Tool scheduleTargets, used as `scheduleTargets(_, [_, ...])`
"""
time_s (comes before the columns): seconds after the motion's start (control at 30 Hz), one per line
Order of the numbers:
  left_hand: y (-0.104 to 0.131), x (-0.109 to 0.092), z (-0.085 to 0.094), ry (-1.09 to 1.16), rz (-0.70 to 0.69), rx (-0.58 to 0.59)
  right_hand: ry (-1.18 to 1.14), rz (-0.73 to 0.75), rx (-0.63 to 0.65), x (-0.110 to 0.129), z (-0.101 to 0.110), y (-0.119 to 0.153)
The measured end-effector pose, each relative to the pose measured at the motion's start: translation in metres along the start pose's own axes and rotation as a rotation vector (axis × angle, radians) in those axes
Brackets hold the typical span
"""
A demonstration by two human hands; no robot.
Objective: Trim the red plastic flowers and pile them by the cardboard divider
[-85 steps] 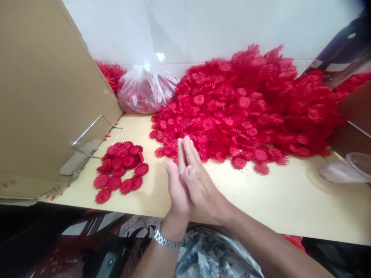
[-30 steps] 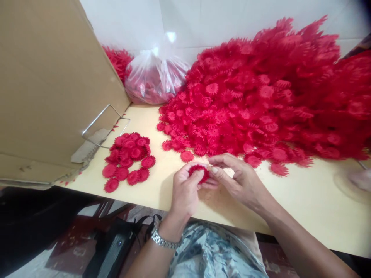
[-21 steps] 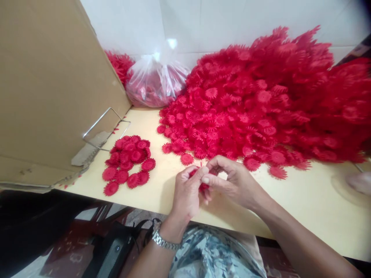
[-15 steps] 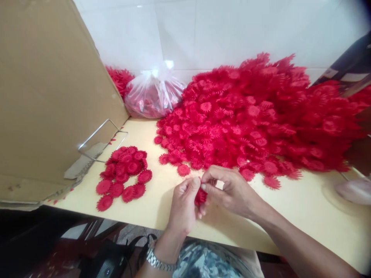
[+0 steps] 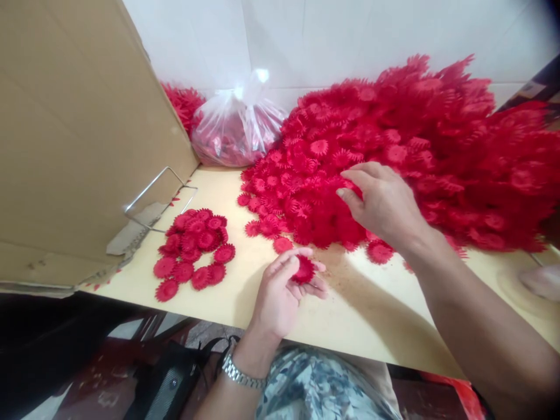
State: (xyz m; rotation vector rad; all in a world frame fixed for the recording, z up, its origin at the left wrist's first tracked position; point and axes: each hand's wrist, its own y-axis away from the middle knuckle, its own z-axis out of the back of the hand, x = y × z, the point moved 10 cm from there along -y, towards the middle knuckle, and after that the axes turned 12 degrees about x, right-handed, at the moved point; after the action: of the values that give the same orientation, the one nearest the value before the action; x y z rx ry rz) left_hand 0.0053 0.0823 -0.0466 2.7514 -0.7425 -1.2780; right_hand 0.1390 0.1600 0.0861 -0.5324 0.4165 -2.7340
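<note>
My left hand [image 5: 284, 286] is closed round a red flower disc [image 5: 305, 269] with a toothed edge, its thumb pressing on the disc just above the table's front part. My right hand [image 5: 382, 201] is raised over the front of a large pile of red flower pieces [image 5: 324, 198]. Its thumb and fingers are apart, and nothing shows between them. To the left of my left hand lies a small group of darker red flower discs [image 5: 192, 248] on the table.
A tied clear plastic bag [image 5: 238, 131] of red pieces stands against the white wall [image 5: 306, 41]. On the left, a tall cardboard sheet [image 5: 79, 134] rises beside a bent metal wire frame [image 5: 151, 189]. The pale table [image 5: 245, 291] ends close to my body.
My right hand has left the flower disc and moved up and right over the pile, its fingers parting. My left hand still holds the disc, now facing up. The view has shifted slightly.
</note>
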Motion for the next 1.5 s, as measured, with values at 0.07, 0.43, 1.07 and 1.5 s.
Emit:
scheduleTargets(0.07, [0.001, 0.002, 0.002, 0.006, 0.013, -0.015, -0.057, 0.058, 0.070, 0.010, -0.010, 0.006])
scheduleTargets(0.43, [0.007, 0.001, 0.019, -0.157, 0.019, -0.182, -1.056, -0.011, 0.648, 0.062, -0.080, 0.061])
scheduleTargets(1.07, [0.011, -0.008, 0.011, -0.254, -0.064, -0.108, -1.172, -0.126, 0.538, 0.052, -0.091, 0.064])
scheduleTargets(1.5, [0.011, -0.016, 0.016, -0.191, -0.144, -0.191, -0.478, -0.036, 0.158, 0.025, -0.041, 0.037])
